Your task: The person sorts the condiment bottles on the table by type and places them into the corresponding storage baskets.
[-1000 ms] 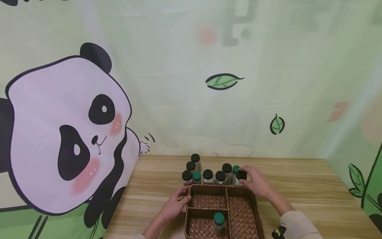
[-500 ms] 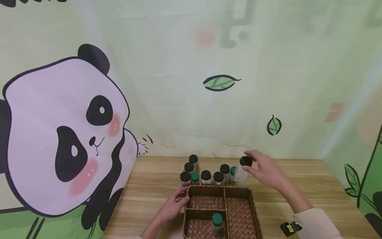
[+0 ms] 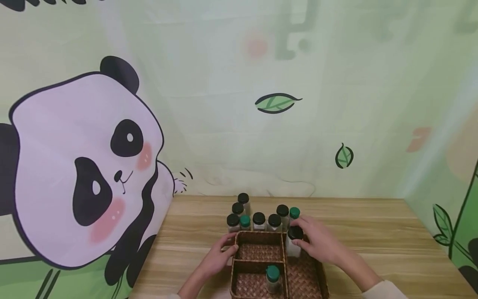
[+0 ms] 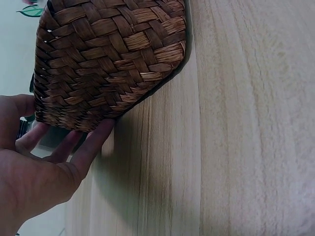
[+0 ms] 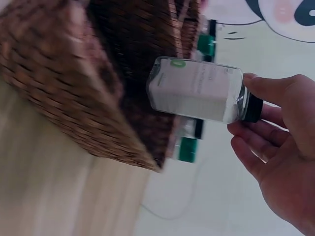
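My right hand (image 3: 323, 241) pinches a clear spice jar (image 5: 197, 91) by its black lid, thumb on one side and fingers on the other. White contents and a printed label show through the jar. In the head view it hangs at the back of the long right compartment of a brown woven basket (image 3: 304, 278). My left hand (image 3: 218, 255) grips the basket's back left corner, and the left wrist view has its fingers (image 4: 93, 145) bent around the woven wall. A green-lidded jar (image 3: 273, 279) stands upright in the front left compartment.
Behind the basket stand several black-lidded jars (image 3: 259, 222), with a green-lidded jar (image 3: 245, 222) among them and another green-lidded jar (image 3: 294, 213) at the right end. The wooden table (image 3: 373, 232) meets a panda-printed backdrop (image 3: 224, 124) at its back edge.
My right hand has lifted the black-lidded jar from the right end of the group and brought it forward over the basket's right compartment. The left hand stays at the basket corner.
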A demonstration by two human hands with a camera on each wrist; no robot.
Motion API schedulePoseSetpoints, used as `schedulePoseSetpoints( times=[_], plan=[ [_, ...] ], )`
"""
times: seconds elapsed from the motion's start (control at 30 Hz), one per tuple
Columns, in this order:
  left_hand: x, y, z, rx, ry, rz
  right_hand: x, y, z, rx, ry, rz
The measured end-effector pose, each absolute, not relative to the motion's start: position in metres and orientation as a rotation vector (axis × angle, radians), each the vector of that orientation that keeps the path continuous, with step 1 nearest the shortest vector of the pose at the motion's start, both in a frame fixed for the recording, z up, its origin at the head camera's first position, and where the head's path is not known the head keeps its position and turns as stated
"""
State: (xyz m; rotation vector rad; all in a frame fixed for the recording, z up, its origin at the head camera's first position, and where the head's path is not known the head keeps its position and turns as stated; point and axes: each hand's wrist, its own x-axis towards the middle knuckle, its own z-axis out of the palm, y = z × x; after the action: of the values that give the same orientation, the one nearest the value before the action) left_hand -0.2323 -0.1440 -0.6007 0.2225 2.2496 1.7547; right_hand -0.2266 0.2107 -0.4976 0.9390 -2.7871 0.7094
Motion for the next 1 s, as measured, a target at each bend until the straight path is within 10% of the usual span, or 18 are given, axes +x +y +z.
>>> schedulePoseSetpoints(
  times=[1.0],
  plan=[
    [-0.23, -0.142, -0.597, 0.214, 2.225, 1.782, -0.22, 0.209, -0.557, 0.837, -2.787, 0.948]
  ],
)
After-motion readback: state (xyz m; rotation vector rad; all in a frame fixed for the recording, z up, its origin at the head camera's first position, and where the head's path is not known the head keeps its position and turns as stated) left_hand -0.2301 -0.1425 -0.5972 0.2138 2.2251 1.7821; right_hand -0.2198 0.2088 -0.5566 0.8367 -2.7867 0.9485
